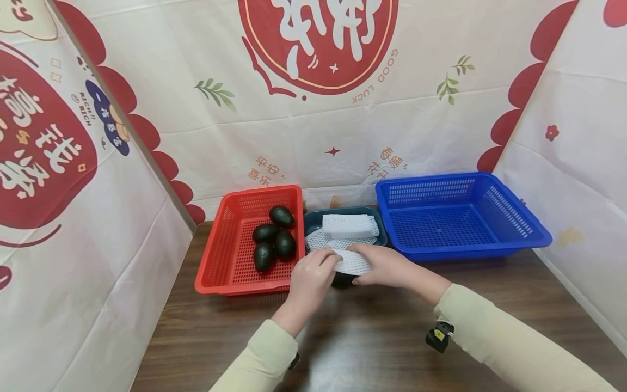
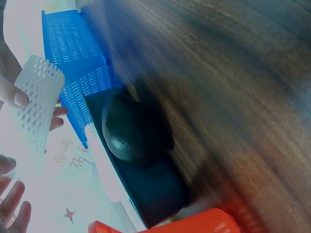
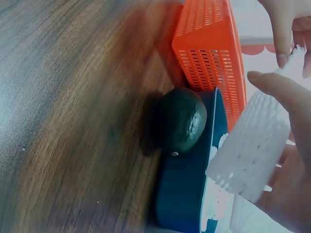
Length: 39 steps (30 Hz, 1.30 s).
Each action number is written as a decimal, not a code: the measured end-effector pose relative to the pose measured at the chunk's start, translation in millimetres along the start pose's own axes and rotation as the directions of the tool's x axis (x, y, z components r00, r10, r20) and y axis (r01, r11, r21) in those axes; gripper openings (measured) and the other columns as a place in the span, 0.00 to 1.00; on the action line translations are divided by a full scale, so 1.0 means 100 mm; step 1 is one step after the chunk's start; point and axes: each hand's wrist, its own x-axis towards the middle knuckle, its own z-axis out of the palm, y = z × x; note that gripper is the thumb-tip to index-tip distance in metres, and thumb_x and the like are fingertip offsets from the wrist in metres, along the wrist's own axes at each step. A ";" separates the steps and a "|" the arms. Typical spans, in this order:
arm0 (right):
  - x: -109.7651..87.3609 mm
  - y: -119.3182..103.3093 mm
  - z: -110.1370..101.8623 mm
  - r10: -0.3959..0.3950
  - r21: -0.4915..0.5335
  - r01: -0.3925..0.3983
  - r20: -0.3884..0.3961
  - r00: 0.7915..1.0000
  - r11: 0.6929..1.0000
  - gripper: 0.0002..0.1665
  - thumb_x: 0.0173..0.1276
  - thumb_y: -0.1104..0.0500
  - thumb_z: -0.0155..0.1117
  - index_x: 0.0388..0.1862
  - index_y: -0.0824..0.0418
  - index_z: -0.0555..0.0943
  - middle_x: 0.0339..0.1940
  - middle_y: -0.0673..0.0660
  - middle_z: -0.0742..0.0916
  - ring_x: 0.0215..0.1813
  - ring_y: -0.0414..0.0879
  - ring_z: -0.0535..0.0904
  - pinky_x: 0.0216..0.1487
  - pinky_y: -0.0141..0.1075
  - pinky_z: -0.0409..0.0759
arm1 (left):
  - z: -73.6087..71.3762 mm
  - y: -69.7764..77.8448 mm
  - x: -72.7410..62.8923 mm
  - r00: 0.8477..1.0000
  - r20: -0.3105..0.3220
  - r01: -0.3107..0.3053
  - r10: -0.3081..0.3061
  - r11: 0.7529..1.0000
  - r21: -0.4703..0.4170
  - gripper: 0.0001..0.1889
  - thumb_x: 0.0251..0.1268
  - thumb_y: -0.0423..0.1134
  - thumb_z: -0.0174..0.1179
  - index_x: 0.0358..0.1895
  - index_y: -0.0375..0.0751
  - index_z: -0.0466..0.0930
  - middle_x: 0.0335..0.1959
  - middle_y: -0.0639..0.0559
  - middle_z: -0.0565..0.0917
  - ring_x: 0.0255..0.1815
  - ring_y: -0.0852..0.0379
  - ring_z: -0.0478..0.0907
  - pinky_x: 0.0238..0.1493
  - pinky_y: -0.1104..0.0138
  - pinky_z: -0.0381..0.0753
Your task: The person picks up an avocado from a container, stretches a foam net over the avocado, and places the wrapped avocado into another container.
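Note:
A white foam net sleeve [image 1: 354, 262] is held up between both hands over the table. My right hand [image 1: 384, 265] grips it, thumb on the near side and fingers behind, as the right wrist view shows. The left hand [image 1: 311, 275] pinches the sleeve's other end with its fingertips. Below the sleeve, a dark green avocado [image 3: 181, 121] lies on the table against the teal tray [image 3: 182, 194]; the hands partly cover it in the head view. More white foam sleeves [image 1: 349, 226] lie in that tray.
On the left stands a red basket [image 1: 210, 272] with several avocados [image 1: 284, 244] inside. A blue basket [image 1: 441, 253] stands to the right of the tray. Printed cloth [image 1: 313, 136] hangs behind and at both sides of the wooden table [image 1: 367, 337].

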 end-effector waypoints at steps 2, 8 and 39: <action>-0.01 0.02 0.00 0.011 0.008 -0.011 -0.017 1.000 1.000 0.40 0.53 0.46 0.77 0.63 0.56 0.75 0.56 0.53 0.82 0.49 0.45 0.78 0.51 0.45 0.78 | 0.00 0.00 -0.01 0.999 0.025 0.031 -0.031 0.999 -0.005 0.13 0.55 0.30 0.68 0.44 0.45 0.84 0.42 0.52 0.83 0.43 0.56 0.81 0.43 0.67 0.82; -0.08 0.14 -0.06 -0.002 -0.018 0.001 -0.076 0.997 1.000 0.36 0.52 0.52 0.78 0.60 0.58 0.77 0.52 0.53 0.83 0.47 0.46 0.78 0.48 0.46 0.78 | 0.05 0.00 -0.04 0.971 0.154 0.189 -0.185 0.982 -0.016 0.23 0.53 0.32 0.71 0.55 0.43 0.79 0.50 0.49 0.81 0.49 0.54 0.79 0.50 0.63 0.80; -0.45 0.24 -0.09 -0.014 -0.214 -0.020 -0.154 0.988 0.977 0.32 0.48 0.55 0.81 0.54 0.57 0.80 0.45 0.52 0.85 0.42 0.47 0.79 0.44 0.48 0.79 | 0.56 0.01 -0.19 0.794 0.527 0.228 -0.301 0.953 0.201 0.27 0.53 0.46 0.74 0.55 0.37 0.81 0.41 0.45 0.76 0.41 0.50 0.76 0.38 0.61 0.81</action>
